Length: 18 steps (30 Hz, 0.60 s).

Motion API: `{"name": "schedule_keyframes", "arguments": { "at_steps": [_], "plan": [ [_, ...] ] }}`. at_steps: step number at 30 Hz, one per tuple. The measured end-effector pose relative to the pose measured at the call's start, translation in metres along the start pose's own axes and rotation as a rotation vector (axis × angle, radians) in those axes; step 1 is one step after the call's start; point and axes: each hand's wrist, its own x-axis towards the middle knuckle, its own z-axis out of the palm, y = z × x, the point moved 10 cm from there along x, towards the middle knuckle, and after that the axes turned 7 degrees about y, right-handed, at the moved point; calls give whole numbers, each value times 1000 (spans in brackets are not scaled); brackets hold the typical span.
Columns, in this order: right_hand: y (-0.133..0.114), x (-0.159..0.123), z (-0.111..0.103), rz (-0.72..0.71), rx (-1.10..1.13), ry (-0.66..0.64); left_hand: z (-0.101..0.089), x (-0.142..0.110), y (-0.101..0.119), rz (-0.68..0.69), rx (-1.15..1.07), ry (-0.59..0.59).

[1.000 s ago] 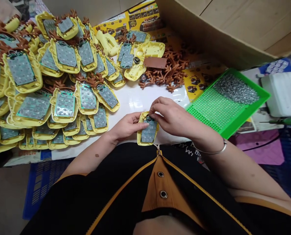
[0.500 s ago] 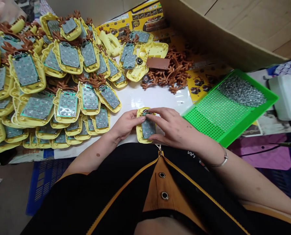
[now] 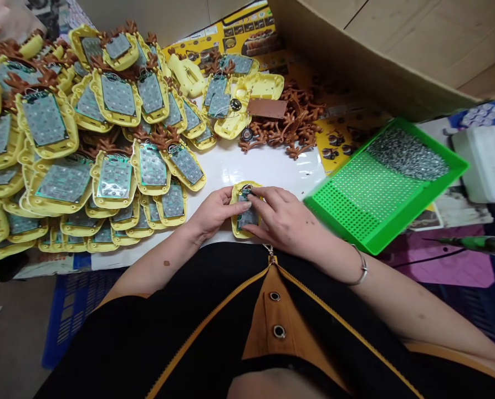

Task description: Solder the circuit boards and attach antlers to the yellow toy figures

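Note:
Close to my body, a yellow plastic shell (image 3: 239,230) with a green-edged circuit board (image 3: 247,216) in it rests on the white tabletop (image 3: 218,166). My left hand (image 3: 219,211) grips the shell's left side, thumb laid across the board. From the right, my right hand (image 3: 281,217) bends over the same piece, its fingertips pressing on the board near the top and the lower edge. Thin wires show at the board's upper end. No brown antlers are visible on this shell, unlike many in the pile. My fingers cover part of the board.
Many yellow shells with boards (image 3: 43,124) are heaped at left. Loose brown antler pieces (image 3: 299,119) lie behind my hands. A green perforated tray (image 3: 347,210) with small metal screws (image 3: 409,155) sits at right, before a cardboard box (image 3: 367,66). A pointed tool (image 3: 480,243) juts in at far right.
Both hands stay on the shell. My right hand has shifted slightly left, closer over the board. The view has moved a little, and more of the pointed tool shows at right.

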Motion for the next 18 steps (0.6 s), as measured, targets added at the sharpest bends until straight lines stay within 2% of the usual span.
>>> {"name": "schedule_keyframes", "arguments": {
  "at_steps": [3,8,13,18],
  "plan": [
    [1,0,4,37,-30,-12,0,1,-2,-6,-21,26],
    [1,-3,-6,66,-21,116,3,0,0,10,-67,16],
    [4,-3,-8,115,-4,118,8,-3,2,-14,-106,-3],
    [2,-3,-14,114,1,187,11,-4,3,-6,-132,-4]
  ]
}}
